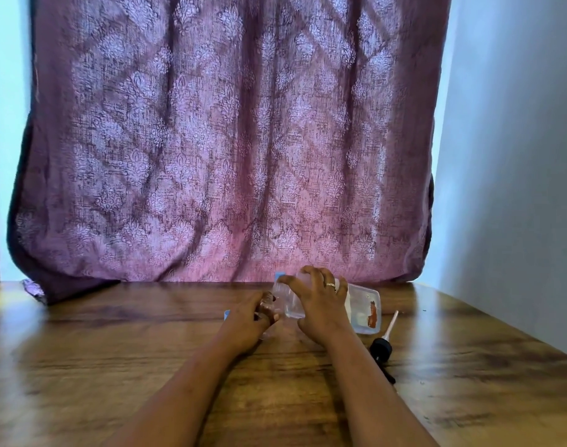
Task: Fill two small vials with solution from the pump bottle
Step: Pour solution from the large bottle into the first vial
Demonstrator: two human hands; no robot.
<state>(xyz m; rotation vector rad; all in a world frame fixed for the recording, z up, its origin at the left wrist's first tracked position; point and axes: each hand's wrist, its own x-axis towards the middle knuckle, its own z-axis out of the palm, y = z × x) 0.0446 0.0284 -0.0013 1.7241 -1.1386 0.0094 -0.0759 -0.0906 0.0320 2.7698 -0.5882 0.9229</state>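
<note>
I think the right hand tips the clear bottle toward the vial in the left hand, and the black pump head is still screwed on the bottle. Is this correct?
Not quite. The head view shows the black pump head lying on the wooden table, right of the right hand, with its tube pointing away, so it is off the bottle. The rest stands: that hand tips the clear bottle toward the small vial held in the left hand.

My right hand (320, 304) covers the middle of the tilted clear bottle (366, 312), so I cannot see how far its liquid reaches. My left hand (248, 317) curls around something small and glassy at the bottle's mouth; blur keeps me from telling whether it is a vial or how full it is. A blue scrap (227, 314) just left of that hand is mostly hidden. Behind my right fingers, another blue bit (279, 275) is too small to identify.
</note>
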